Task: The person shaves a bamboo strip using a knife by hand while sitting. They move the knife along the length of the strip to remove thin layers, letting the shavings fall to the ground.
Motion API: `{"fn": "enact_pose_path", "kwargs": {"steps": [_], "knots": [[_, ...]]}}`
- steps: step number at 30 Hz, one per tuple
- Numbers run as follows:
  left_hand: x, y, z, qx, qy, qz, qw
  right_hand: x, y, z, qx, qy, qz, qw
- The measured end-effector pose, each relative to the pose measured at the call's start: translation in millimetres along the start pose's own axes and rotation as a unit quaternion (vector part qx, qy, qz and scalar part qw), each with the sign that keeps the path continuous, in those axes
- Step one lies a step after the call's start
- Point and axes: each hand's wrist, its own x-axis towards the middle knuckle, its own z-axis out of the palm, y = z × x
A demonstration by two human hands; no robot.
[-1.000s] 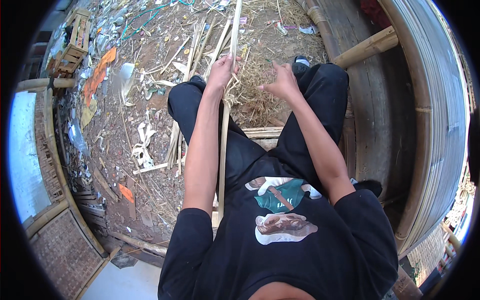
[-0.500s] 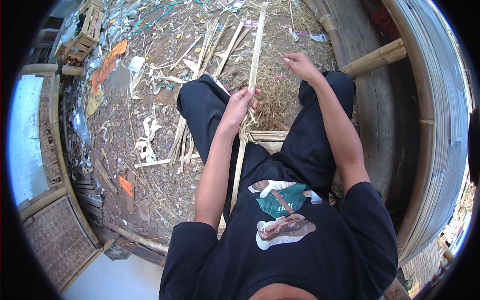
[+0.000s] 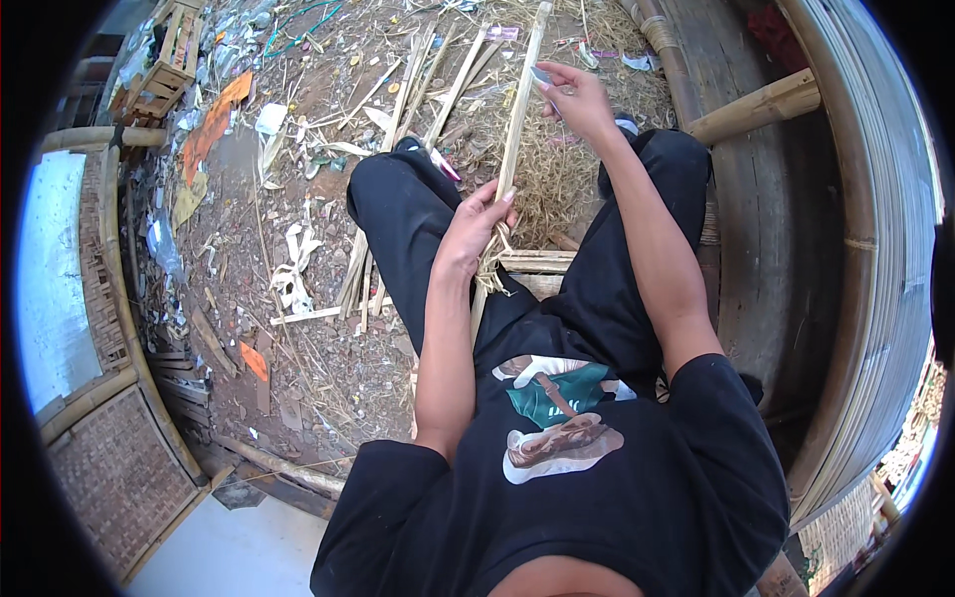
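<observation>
A long pale bamboo strip (image 3: 519,109) runs from my lap up and away, leaning slightly to the right. My left hand (image 3: 476,227) is wrapped round it above my thighs, thumb along the strip. Thin curled shavings (image 3: 491,267) hang just below that hand. Farther up, my right hand (image 3: 580,102) is closed on a small knife (image 3: 541,76), whose grey blade lies against or very near the strip's right edge. Fingers cover most of the knife's handle.
Several split bamboo slats (image 3: 458,88) lie on the littered ground ahead, beside dry shavings (image 3: 547,194). A short bamboo crosspiece (image 3: 537,261) sits between my thighs. A wooden crate (image 3: 164,65) stands far left; a bamboo frame (image 3: 846,199) and planks line the right.
My right hand has moved up and left to the strip, bringing the knife blade to its edge. The strip's far end has shifted slightly right; my left hand keeps its grip.
</observation>
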Motion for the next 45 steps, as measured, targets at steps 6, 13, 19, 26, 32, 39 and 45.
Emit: {"fn": "enact_pose_path", "kwargs": {"steps": [6, 13, 19, 26, 32, 39, 45], "knots": [[0, -3, 1, 0.013, -0.007, 0.014, 1.0, -8, -17, -1, -0.086, -0.082, 0.002, 0.993], [-2, -9, 7, 0.159, 0.062, 0.101, 0.98, -8, -17, 4, -0.213, -0.112, -0.029, 0.97], [-8, -4, 20, 0.297, 0.153, 0.144, 0.931, 6, 18, 12, -0.228, -0.044, -0.175, 0.957], [-7, -10, 17, 0.38, 0.185, 0.151, 0.894, -1, 14, 16, -0.267, -0.085, -0.129, 0.951], [-7, -4, 19, 0.383, 0.187, 0.166, 0.889, -6, 24, 16, -0.205, -0.167, -0.059, 0.963], [-7, -3, 17, 0.361, 0.182, 0.145, 0.903, -25, 37, 29, -0.228, -0.194, -0.115, 0.947], [-1, -11, 9, 0.365, 0.189, 0.146, 0.9, -33, 15, 26, -0.228, -0.227, -0.049, 0.946]]}}
